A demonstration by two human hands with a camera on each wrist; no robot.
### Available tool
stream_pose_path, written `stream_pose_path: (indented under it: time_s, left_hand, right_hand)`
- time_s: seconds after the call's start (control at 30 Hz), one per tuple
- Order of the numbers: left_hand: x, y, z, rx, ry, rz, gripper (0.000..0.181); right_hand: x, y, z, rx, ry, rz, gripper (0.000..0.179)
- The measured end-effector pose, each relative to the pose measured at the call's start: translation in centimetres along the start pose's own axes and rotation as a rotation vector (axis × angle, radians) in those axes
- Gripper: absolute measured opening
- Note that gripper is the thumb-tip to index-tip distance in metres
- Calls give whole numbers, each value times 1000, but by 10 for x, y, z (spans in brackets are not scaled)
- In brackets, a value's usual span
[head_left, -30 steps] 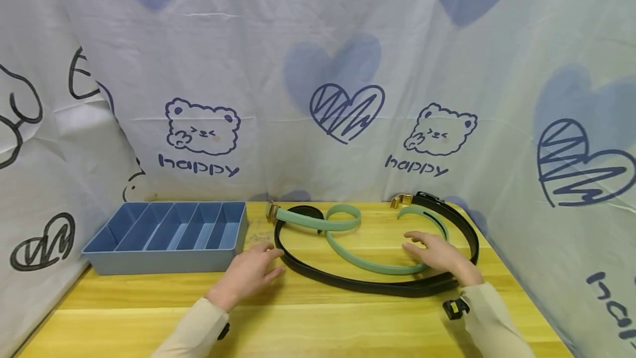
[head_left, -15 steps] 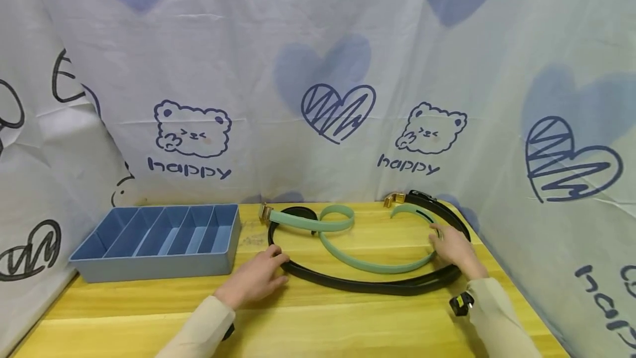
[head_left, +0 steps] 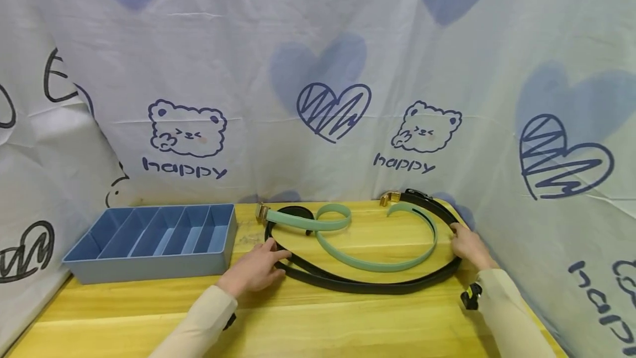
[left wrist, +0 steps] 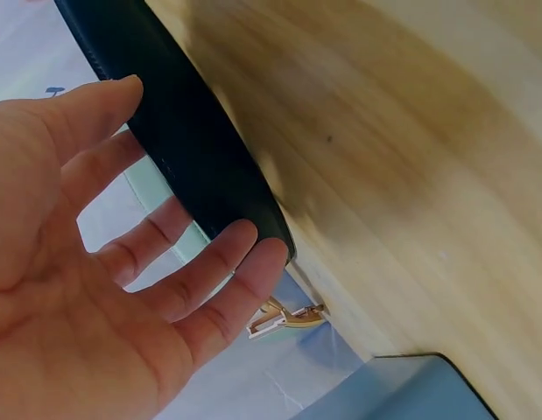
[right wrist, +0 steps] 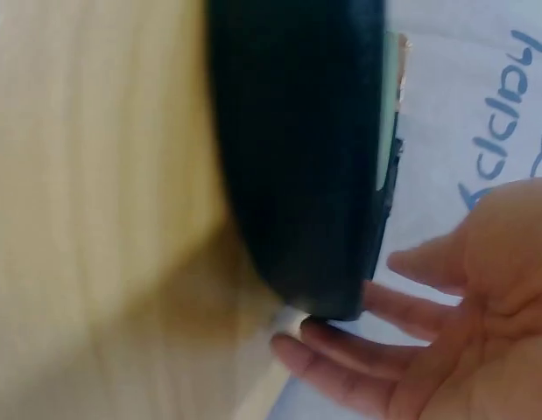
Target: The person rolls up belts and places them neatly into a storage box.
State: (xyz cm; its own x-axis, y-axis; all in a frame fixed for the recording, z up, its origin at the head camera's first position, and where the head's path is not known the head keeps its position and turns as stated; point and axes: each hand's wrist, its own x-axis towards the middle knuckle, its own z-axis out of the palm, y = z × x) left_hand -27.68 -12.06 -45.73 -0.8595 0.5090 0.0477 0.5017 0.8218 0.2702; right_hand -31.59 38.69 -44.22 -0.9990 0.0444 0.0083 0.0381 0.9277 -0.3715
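Note:
A long black belt (head_left: 358,286) stands on its edge in a wide loop on the wooden table, with a gold buckle (head_left: 390,198) at the back right. Inside that loop curves a light green belt (head_left: 382,266); its own gold buckle (head_left: 261,212) is at the back left. My left hand (head_left: 252,270) holds the black belt at the loop's left, thumb on one face and some fingers behind it, as the left wrist view shows. At the loop's right side, my right hand (head_left: 469,246) touches the black belt with extended fingers, thumb apart from the strap.
A blue tray (head_left: 149,269) with several compartments sits on the left of the table (head_left: 298,325). White printed cloth (head_left: 258,142) hangs close behind the table and along both sides.
My right hand has moved outward from inside the loop to the black belt's right side. My left fingers have come onto the strap, and two strands there have spread apart.

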Motion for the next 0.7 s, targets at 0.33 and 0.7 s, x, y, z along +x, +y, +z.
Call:
stream_pose_path:
  time_s: [0.33,0.7]
  left_hand:
    - [1,1,-2,-34,-55,-58,52]
    - [6,-4,1,-37,-69,-69,67]
  right_hand:
    - [6,11,7,46,94,-35,58]
    - [8,17,10,48,1,-45,58]
